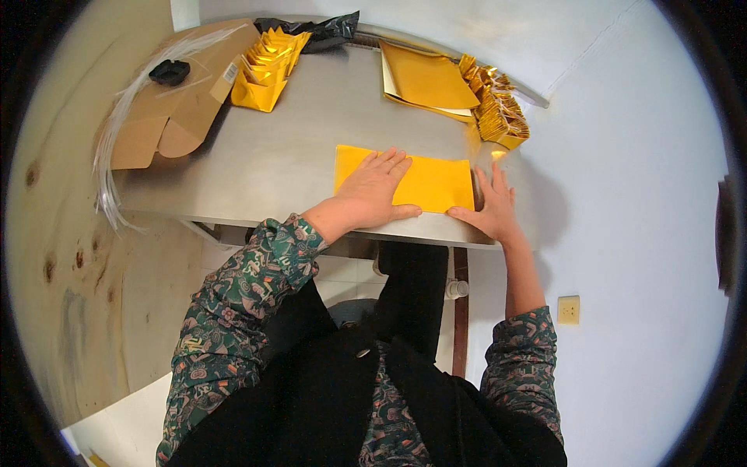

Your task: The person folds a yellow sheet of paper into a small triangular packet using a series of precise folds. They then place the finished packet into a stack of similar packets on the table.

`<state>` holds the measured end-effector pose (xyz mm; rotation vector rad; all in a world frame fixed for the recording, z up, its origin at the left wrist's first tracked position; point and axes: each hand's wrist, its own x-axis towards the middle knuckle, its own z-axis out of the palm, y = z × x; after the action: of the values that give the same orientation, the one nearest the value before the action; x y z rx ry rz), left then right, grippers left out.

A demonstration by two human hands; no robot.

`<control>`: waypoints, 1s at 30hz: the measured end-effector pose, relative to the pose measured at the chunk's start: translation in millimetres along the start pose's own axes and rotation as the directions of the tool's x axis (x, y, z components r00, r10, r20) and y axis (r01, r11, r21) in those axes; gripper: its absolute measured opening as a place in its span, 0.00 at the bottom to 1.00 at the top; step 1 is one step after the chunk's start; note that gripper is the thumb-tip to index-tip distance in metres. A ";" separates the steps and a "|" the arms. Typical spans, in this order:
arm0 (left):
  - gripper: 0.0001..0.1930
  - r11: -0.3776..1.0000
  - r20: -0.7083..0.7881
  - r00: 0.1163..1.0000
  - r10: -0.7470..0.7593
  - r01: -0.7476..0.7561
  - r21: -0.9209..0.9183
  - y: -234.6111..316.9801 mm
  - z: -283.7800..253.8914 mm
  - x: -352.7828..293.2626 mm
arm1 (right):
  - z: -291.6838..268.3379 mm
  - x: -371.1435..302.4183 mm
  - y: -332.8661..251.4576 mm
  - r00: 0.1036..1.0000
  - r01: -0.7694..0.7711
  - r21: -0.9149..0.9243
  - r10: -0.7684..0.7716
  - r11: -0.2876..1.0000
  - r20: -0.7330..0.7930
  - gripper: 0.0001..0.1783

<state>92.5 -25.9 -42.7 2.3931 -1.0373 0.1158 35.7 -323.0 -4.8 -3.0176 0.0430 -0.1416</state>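
Head: sheet (437,182) beneath left grip (373,190)

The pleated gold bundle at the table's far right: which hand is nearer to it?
The right hand: it lies on the near side of the bundle, apart from it. The left hand is farther left, spread on the yellow sheet.

On a grey table (272,167), the left hand (371,193) lies on a yellow sheet (440,183), the right hand (496,212) at its corner.
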 end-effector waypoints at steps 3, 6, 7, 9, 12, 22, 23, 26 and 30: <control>0.52 1.000 -0.007 1.000 -0.006 0.006 -0.020 3.7 -1.9 0.5 | -5.0 -2.8 31.0 0.990 -0.123 -0.034 0.125 0.992 0.061 0.72; 0.53 0.999 -0.009 1.000 -0.015 0.015 -0.028 7.2 -1.2 1.9 | -10.0 -2.9 55.9 0.976 -0.195 0.010 0.193 0.981 0.099 0.70; 0.53 0.999 -0.006 1.000 -0.024 0.024 -0.029 8.0 -0.4 2.1 | -12.9 -5.4 60.6 0.978 -0.187 0.073 0.178 0.980 0.107 0.68; 0.53 0.999 0.000 1.000 -0.028 0.028 -0.027 10.4 1.4 3.0 | -20.0 -8.5 64.8 0.975 -0.210 0.176 0.192 0.962 0.116 0.63; 0.53 0.999 -0.013 0.999 -0.033 0.033 -0.036 13.1 3.2 4.6 | -31.2 -5.3 52.2 0.956 -0.208 0.475 0.281 0.855 -0.088 0.48; 0.52 0.996 -0.030 0.998 -0.061 0.059 -0.065 21.1 4.7 7.1 | 32.8 43.8 -42.8 0.906 0.398 0.141 -0.365 0.906 -0.215 0.27; 0.51 0.995 -0.050 0.997 -0.065 0.060 -0.081 20.9 6.2 6.7 | 35.2 43.8 -43.0 0.909 0.395 0.111 -0.371 0.912 -0.190 0.27; 0.48 0.994 -0.095 0.993 -0.065 0.056 -0.093 19.4 12.6 6.6 | 38.7 43.1 -42.0 0.913 0.387 0.058 -0.373 0.920 -0.164 0.28; 0.45 0.998 -0.132 0.991 -0.039 0.032 -0.048 12.4 19.5 7.6 | 39.9 42.4 -44.1 0.917 0.375 0.035 -0.365 0.927 -0.160 0.32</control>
<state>86.7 -47.6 -52.0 2.3272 -0.9258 0.2330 82.7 -275.9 -35.1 -2.9078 -0.5122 -0.3978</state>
